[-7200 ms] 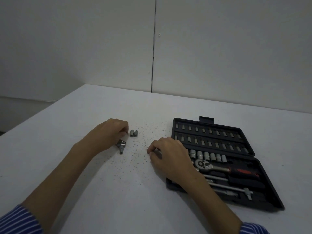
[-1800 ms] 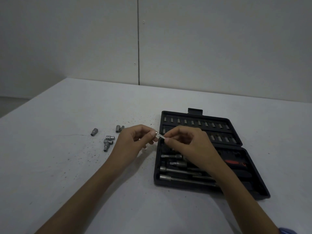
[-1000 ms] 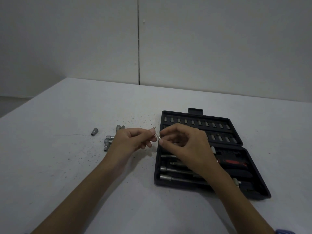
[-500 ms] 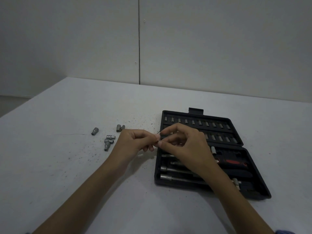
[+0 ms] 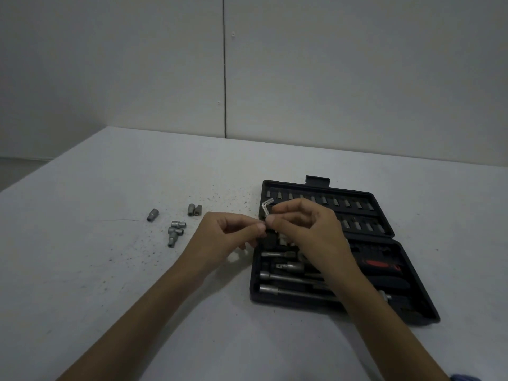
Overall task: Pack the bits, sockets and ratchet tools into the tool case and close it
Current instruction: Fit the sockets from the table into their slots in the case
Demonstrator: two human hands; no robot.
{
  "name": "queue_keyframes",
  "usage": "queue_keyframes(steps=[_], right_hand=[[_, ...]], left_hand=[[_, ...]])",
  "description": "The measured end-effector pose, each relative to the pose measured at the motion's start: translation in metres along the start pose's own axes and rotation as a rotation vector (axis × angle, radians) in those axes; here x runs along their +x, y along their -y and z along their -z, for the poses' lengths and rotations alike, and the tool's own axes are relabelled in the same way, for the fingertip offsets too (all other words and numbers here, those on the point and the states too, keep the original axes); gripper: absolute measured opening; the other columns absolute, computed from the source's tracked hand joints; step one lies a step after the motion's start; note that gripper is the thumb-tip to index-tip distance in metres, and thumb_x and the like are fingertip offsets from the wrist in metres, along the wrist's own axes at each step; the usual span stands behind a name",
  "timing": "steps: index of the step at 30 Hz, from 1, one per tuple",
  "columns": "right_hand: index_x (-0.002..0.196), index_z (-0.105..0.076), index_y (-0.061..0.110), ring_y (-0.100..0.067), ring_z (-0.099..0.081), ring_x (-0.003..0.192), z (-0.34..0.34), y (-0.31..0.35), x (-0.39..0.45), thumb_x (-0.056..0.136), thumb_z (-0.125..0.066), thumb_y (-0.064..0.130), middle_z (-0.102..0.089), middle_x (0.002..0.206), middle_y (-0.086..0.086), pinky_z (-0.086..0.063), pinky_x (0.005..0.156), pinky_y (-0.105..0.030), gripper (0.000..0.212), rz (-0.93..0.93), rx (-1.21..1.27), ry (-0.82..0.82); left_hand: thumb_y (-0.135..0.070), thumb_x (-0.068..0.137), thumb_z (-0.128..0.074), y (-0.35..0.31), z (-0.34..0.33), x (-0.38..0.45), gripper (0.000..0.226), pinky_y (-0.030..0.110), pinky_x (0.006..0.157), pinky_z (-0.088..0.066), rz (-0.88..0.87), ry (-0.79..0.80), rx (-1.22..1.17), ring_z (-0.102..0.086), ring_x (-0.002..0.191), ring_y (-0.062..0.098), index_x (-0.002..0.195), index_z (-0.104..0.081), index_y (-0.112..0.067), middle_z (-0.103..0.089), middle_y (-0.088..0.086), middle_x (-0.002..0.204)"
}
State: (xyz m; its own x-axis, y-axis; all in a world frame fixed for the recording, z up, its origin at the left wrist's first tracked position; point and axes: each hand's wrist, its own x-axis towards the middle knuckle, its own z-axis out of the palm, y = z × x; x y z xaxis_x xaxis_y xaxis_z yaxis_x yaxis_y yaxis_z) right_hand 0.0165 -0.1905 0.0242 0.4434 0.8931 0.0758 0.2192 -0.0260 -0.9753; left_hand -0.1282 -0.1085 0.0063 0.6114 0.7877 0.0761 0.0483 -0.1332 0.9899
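The right hand has its thumb and forefinger curled together, pinching a small bent metal key near its lower end; the key's short leg points up and to the right above the fingertips. The other fingers of that hand are curled loosely above the pinch. The left hand faces it from the left, thumb and forefinger pressed together with their tips meeting the right hand's tips just under the key. Whether the left fingers grip the key itself or only touch the other hand cannot be told. Both hands hover above the left edge of the tool case, the forearms reaching in from the bottom of the view, the right one crossing over the case's near half.

The case lies open on the desk, right of centre. Its far half holds two rows of small bits standing in slots. The near half holds long metal extension bars lying side by side along the front, shorter pieces above them, and a tool with a red handle at the right.

On the desk well left of the case lie loose sockets: one alone farthest left, a pair touching each other nearer the hands, and a jointed adapter just in front of them.
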Motion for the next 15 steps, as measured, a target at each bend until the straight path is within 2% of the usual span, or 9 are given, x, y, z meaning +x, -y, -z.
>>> queue_keyframes(steps=[4, 8, 15], right_hand=[[0.096, -0.067, 0.012, -0.008, -0.069, 0.072, -0.0029, 0.0010, -0.0004, 0.078, -0.075, 0.011, -0.074, 0.080, -0.004, -0.052, 0.060, -0.016, 0.020, -0.054, 0.113, 0.031], [0.108, -0.059, 0.014, -0.011, -0.071, 0.076, -0.0014, 0.0008, 0.0005, 0.077, -0.075, 0.013, -0.074, 0.084, -0.004, -0.055, 0.063, -0.019, 0.035, -0.101, 0.150, 0.046], [0.112, -0.061, 0.021, 0.001, -0.063, 0.069, 0.0033, -0.0006, 0.0029, 0.079, -0.074, 0.025, -0.074, 0.085, 0.004, -0.048, 0.062, -0.016, 0.036, -0.114, -0.020, 0.131]], left_hand=[[-0.012, 0.079, -0.068, 0.0033, -0.0040, 0.0002, 0.013, 0.013, 0.058, -0.046, -0.028, 0.026, 0.008, -0.064, 0.065, 0.008, 0.089, -0.074, -0.006, -0.073, 0.007, 0.076], [-0.011, 0.078, -0.069, 0.0047, -0.0042, 0.0004, 0.014, 0.011, 0.057, -0.044, -0.048, 0.006, 0.018, -0.064, 0.062, 0.006, 0.090, -0.074, -0.004, -0.073, 0.005, 0.073], [-0.006, 0.081, -0.066, 0.0059, -0.0031, 0.0014, 0.008, 0.012, 0.053, -0.043, -0.073, 0.019, 0.065, -0.060, 0.055, 0.006, 0.081, -0.074, -0.005, -0.071, 0.004, 0.067]])
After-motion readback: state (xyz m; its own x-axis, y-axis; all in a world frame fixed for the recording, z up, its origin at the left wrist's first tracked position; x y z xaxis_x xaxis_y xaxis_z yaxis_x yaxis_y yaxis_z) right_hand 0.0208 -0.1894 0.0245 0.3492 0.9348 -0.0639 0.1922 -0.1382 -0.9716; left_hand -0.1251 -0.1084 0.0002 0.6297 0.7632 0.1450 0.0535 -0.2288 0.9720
